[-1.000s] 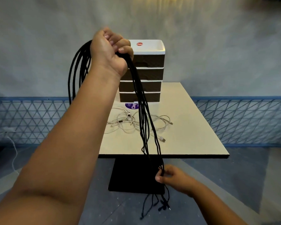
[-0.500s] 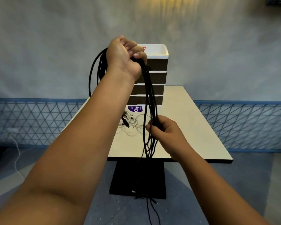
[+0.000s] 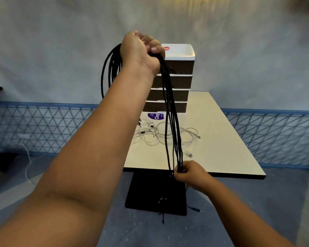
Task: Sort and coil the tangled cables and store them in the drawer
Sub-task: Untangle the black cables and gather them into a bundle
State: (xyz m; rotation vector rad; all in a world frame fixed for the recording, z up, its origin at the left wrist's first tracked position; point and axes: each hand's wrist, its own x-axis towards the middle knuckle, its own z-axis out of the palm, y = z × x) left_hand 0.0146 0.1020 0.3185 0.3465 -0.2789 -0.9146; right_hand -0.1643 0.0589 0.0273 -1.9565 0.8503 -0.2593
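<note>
Above the tabletop (image 3: 221, 139), the left hand (image 3: 139, 50) is raised with its grip closed on a bundle of black cables (image 3: 171, 111), which loop behind the wrist and hang down in front of the drawer unit (image 3: 182, 68). Lower, near the tabletop's front edge, the right hand (image 3: 191, 172) grips the same strands, whose ends trail to the floor. White cables (image 3: 155, 134) lie tangled on the tabletop before the drawers.
</note>
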